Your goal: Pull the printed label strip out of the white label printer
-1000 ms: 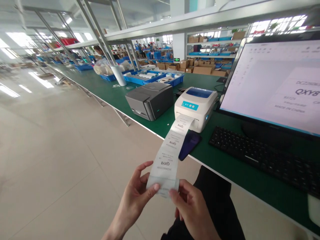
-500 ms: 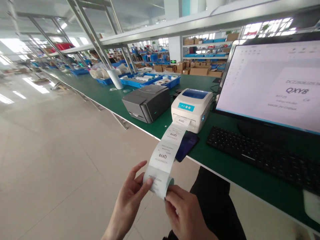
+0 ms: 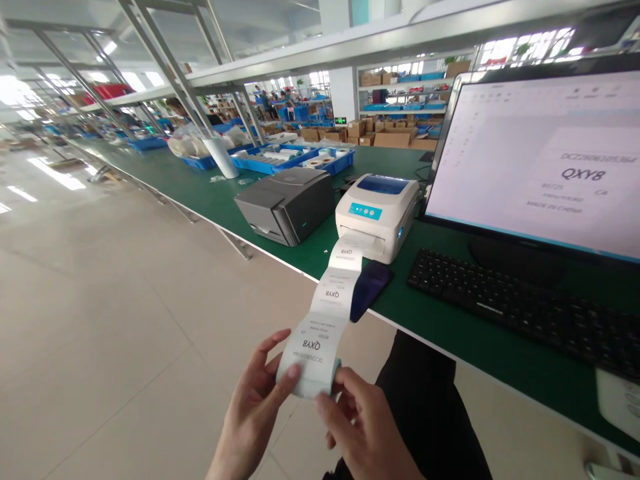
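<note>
A strip of printed labels (image 3: 331, 293) runs from the slot of a white printer (image 3: 376, 217) on a green table (image 3: 280, 263), past its edge, to a person's two hands. The left hand (image 3: 253, 403), partly curled, has its thumb on the strip's near end, while the right hand (image 3: 367, 420) pinches its curled right edge between thumb and bent fingers (the larger print reads "QXY8").

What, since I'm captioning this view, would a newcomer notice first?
Probably the printed label strip, running from the white label printer down to the left hand and right hand, which hold its near end. Next, the lit monitor at the right, showing the same large QXY8. A dark grey printer sits left of the white one.
</note>
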`<move>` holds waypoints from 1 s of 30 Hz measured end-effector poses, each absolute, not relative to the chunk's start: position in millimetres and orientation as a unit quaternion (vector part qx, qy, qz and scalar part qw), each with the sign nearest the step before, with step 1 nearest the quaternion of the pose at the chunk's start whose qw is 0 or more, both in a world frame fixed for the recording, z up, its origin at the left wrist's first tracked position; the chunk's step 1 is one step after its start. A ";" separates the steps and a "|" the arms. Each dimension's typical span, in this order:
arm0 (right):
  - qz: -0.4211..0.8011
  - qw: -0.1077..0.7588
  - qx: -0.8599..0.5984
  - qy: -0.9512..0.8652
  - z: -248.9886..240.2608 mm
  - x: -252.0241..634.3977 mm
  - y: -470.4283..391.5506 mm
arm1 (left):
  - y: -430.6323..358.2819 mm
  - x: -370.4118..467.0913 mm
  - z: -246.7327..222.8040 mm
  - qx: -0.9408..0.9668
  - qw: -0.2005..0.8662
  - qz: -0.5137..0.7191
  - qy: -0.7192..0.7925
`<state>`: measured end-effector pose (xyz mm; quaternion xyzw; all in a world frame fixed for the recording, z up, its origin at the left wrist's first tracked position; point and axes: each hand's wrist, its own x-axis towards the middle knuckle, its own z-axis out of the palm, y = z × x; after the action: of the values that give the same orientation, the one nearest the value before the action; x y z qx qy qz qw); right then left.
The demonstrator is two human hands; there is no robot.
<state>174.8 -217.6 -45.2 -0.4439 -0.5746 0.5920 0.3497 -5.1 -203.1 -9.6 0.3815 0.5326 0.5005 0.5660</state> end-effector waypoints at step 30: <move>0.533 0.383 -0.419 -0.627 -39.4 161.5 -219.1 | -196.0 -8.5 -4.9 0.361 0.523 0.555 0.536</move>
<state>161.5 -219.1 -39.4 -0.4194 -0.6269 0.5331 0.3832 -8.5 -196.0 -4.9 0.3609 0.5363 0.5553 0.5232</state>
